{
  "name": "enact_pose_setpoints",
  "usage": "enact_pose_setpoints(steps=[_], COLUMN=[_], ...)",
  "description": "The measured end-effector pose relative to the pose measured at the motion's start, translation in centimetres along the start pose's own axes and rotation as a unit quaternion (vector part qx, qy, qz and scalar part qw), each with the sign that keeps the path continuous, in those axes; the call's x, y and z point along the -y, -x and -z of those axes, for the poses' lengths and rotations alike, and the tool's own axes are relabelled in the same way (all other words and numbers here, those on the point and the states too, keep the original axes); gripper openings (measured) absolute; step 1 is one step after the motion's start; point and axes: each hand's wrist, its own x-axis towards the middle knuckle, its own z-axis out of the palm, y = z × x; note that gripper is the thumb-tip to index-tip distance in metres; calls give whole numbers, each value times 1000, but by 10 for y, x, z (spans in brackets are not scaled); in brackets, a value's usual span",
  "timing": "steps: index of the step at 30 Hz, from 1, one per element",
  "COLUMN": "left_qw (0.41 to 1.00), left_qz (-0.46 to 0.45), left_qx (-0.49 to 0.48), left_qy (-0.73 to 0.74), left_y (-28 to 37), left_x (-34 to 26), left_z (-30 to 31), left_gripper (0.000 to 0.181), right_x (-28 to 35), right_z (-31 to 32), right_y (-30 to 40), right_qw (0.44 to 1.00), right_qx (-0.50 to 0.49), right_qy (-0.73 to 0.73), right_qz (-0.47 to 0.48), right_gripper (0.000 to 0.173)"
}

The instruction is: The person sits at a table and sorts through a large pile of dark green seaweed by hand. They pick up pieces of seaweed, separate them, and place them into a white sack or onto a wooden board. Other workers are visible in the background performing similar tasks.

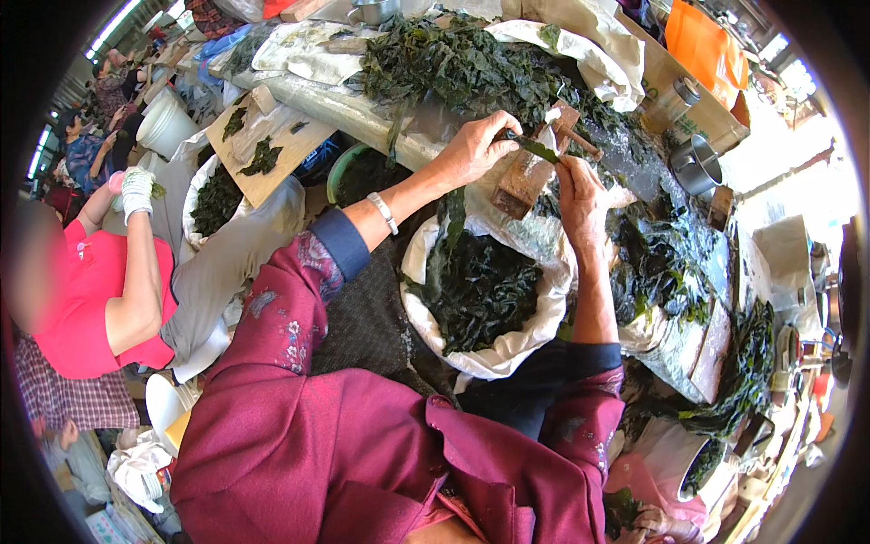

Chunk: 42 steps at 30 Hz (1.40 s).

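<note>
A small strip of dark green seaweed (542, 150) is stretched between my two hands. My left hand (479, 146) pinches its left end, and my right hand (581, 194) grips its right end. Just behind and below the strip stands a worn wooden block (523, 178) with a peg-like wooden piece (578, 141) at its top. Beneath my hands, a white cloth-lined container (416, 262) holds dark seaweed (486, 292). A large heap of seaweed (462, 64) lies on the table beyond my hands.
A co-worker (115, 285) in a pink top sits at left, beside a wooden board (272, 163) with seaweed scraps. At right are a metal mug (696, 165), a clear jar (669, 105), a cardboard box (720, 115) and more seaweed (656, 258). Another person's hand (659, 527) shows at bottom right.
</note>
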Motion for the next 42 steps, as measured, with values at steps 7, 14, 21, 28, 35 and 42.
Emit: enact_pose_setpoints(steps=[7, 14, 21, 28, 35, 42], left_qw=[993, 947, 993, 966, 926, 990], left_qz=[21, 189, 1, 12, 247, 105], left_qx=[-7, 30, 84, 172, 55, -31], left_qy=[-112, 258, 88, 193, 280, 86], left_y=[0, 40, 65, 62, 41, -9], left_x=[52, 32, -44, -55, -3, 18], left_z=[-7, 20, -4, -2, 14, -12], left_gripper=[15, 21, 27, 23, 17, 9], right_x=[-65, -68, 17, 43, 19, -33], right_z=[-3, 81, 85, 10, -19, -43], right_y=[25, 14, 7, 70, 34, 5], right_qw=[922, 833, 977, 877, 974, 979], right_qx=[151, 244, 30, 154, 19, -74], right_qy=[350, 449, 150, -345, -123, 18], right_qz=[63, -212, -149, -297, -192, -187], right_gripper=[18, 27, 21, 16, 20, 20])
